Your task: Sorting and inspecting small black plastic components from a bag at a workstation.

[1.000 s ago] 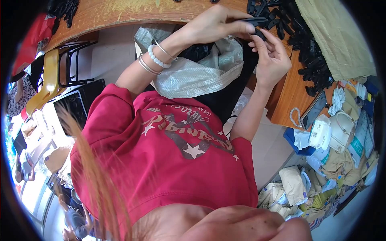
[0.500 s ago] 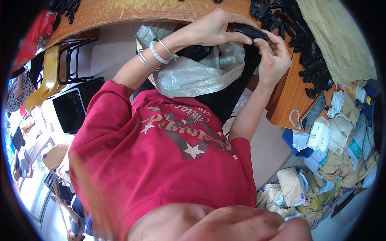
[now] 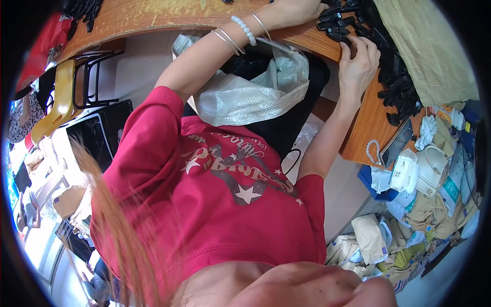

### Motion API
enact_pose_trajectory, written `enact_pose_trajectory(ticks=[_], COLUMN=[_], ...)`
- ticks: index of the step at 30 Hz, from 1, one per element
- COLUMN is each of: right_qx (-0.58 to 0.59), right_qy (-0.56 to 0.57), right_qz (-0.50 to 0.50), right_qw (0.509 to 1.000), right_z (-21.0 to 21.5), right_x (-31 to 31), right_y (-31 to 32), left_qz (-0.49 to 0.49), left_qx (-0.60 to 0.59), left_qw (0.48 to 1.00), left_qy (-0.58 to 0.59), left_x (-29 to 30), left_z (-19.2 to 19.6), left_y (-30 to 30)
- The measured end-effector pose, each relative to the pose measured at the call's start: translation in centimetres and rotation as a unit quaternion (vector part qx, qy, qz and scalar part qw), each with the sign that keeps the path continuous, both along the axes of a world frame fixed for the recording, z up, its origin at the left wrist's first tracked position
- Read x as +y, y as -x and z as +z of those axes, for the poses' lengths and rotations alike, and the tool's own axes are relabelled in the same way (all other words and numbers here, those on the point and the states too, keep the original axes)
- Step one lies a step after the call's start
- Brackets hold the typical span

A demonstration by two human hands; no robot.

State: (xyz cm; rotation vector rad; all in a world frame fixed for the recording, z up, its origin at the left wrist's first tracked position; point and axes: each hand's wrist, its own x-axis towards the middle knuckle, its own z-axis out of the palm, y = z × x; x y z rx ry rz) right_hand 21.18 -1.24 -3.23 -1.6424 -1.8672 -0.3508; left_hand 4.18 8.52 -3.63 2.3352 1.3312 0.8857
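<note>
1 red top fills the middle of the view, seen from above. Beyond it curves 1 wooden table, with 1 yellow chair at far left. 1 tan sheet covers the table's upper right, and 1 white woven sack lies in the lap. Along the sheet's left edge on the table runs 1 pile of black pieces, too overlapped to count; 1 smaller black cluster lies at upper left. 2 hands reach the pile. The left hand, partly cut by the top edge, has bent fingers at its upper-left end; I cannot tell what it holds. The right hand has thumb and fingers slightly apart at 1 black piece; whether it grips is unclear. That piece lies at the pile's left edge, long axis roughly left to right, dipping rightward; which end is its front cannot be told. At right sit 1 white handbag and, on the table, 1 phone beside 1 bead strand. The left wrist wears 1 beaded bracelet and 3 thin bangles.
</note>
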Motion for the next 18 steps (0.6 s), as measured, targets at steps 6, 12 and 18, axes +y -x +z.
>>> enact_pose_trajectory(ticks=[6,12,18], right_qx=[0.285,0.510,0.562], right_qy=[0.117,0.127,0.124], right_qz=[0.042,0.153,0.188], right_qw=[0.950,0.837,0.796], right_z=[-0.4,-0.4,0.7], right_x=[-2.1,-2.3,-2.3], right_y=[0.9,2.5,4.5], left_qz=[-0.004,-0.068,-0.122], left_qx=[-0.033,-0.345,-0.381], left_qw=[0.998,0.853,0.800], left_qy=[-0.047,0.386,0.448], left_x=[-2.0,-3.2,-5.7], left_z=[0.5,2.1,3.7], left_y=[2.0,4.9,5.7])
